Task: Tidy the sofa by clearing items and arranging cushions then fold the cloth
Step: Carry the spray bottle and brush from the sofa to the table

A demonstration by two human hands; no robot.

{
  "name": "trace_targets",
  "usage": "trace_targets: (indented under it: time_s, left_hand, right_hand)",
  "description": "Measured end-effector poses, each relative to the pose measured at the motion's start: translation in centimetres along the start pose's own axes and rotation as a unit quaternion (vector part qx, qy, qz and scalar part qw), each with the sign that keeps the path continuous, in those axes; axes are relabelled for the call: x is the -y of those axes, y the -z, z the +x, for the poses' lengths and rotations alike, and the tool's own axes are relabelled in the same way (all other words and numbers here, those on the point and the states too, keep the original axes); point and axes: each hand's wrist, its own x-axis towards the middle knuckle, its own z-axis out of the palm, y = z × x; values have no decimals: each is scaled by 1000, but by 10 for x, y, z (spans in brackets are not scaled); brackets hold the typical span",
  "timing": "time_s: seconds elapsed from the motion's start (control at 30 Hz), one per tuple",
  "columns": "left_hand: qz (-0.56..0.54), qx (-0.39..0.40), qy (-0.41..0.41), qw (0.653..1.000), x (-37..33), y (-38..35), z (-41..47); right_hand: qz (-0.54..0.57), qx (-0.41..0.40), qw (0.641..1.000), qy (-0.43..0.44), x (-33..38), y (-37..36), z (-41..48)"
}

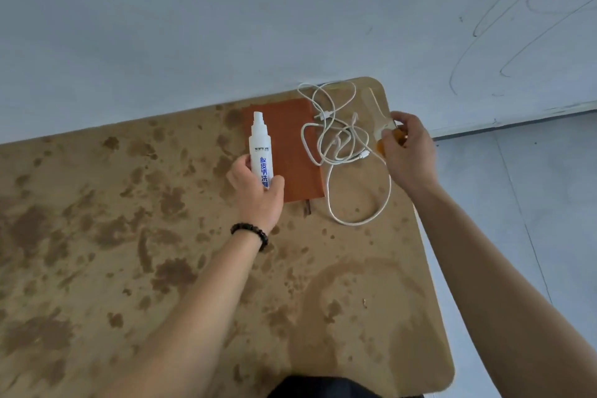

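Head view, looking down. Left hand (255, 194) wraps the lower body of a white spray bottle (261, 149), thumb on one side, fingers closed round the other; bottle lies with its nozzle pointing toward the top of the frame, blue characters down its label. A dark bead bracelet (250, 234) sits on that wrist. Right hand (408, 152) at centre right, fingers pinched shut on a small orange object (384, 142) with a pale translucent part reaching up and left from it; what it is I cannot tell. The bottle overlaps the left edge of a flat orange-brown notebook (294, 142), which lies on the table (129, 236) just above frame centre, a dark ribbon end poking out from its lower edge. A white charging cable (342, 145) sprawls in loose loops between the two hands, partly over the notebook's right side, one long loop trailing toward lower centre. The tabletop is tan and heavily blotched with brown stains, its rounded corner at upper right. A pale wall (226, 26) fills the top, with pen scribbles at upper right; grey floor (533, 203) runs down the right edge.
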Motion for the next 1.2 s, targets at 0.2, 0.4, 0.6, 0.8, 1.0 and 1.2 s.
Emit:
trace_targets:
  time_s: [0.2, 0.4, 0.6, 0.8, 1.0, 1.2]
  left_hand:
    - [30, 8, -28, 999, -7, -38, 43]
    - [173, 86, -174, 966, 12, -40, 48]
    - [221, 38, -151, 963, 3, -47, 66]
    - [276, 23, -144, 950, -3, -59, 75]
    - [158, 99, -37, 982, -10, -50, 84]
    - [84, 121, -27, 989, -14, -29, 67]
  right_hand:
    - [-47, 80, 995, 21, -3, -25, 53]
    - [-159, 88, 981, 70, -21, -42, 49]
    - [-159, 104, 981, 41, -20, -46, 62]
    - [-162, 91, 981, 51, -26, -50, 66]
    - [-165, 99, 980, 45, -23, -50, 68]
    - [-97, 160, 982, 1, -7, -28, 55]
